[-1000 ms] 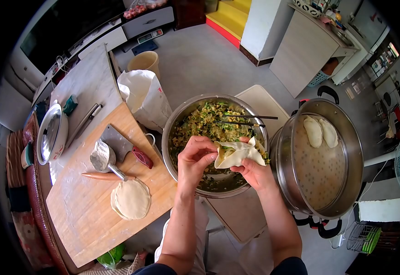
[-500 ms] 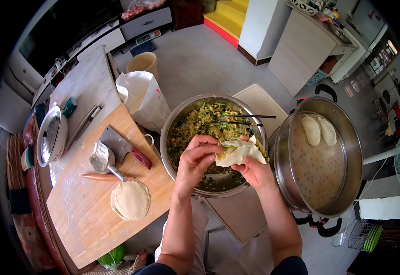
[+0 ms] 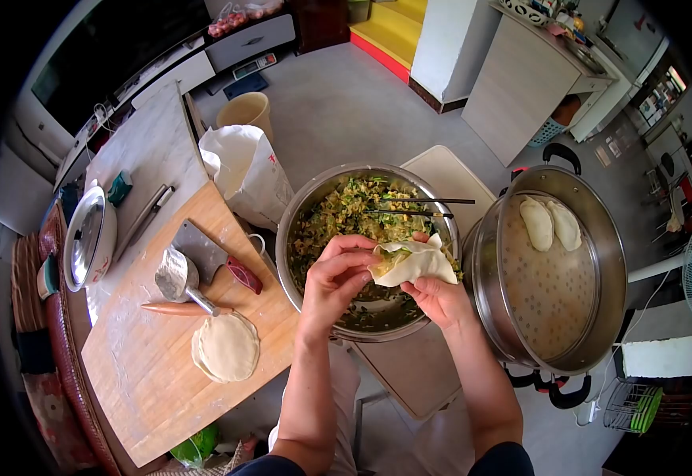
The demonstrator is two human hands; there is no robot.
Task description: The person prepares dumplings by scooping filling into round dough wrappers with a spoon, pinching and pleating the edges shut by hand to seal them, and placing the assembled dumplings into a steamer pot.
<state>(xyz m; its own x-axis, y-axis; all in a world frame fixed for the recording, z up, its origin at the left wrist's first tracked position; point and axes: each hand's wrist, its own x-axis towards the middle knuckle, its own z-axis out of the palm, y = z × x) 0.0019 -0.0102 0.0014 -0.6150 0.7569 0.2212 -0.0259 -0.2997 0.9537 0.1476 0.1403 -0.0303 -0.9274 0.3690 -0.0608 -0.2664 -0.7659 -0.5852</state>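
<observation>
Holding one dumpling (image 3: 413, 268) between both hands, I record it above the near part of the bowl (image 3: 285, 274). My right hand (image 3: 435, 300) grips its right end, thumb on the near face and fingers largely hidden behind; I judge that this hand bears the weight. My left hand (image 3: 336, 278) has thumb and fingertips pinched at the left end, where filling shows between the dough edges; that side is not yet sealed. The position over the bowl presumably lets loose bits drop back in.

Beyond my hands lies the filling (image 3: 354, 198). The chopsticks (image 3: 433, 214) rest across the bowl's rim, ahead and to the right of my right hand, thick ends projecting outward, likely for easy pick-up.

Just right of my right hand stands the pot (image 3: 490, 278). A pair of dumplings (image 3: 552, 225) lies side by side at its far end, which leaves most of its dotted base bare, probably to save room.

To the left of my left hand, the wrappers (image 3: 225, 349) sit stacked on the board (image 3: 139, 373), within apparent reach. Past them are the rolling pin (image 3: 163, 307), scoop (image 3: 173, 274) and cleaver (image 3: 199, 244), apparently set aside together.
</observation>
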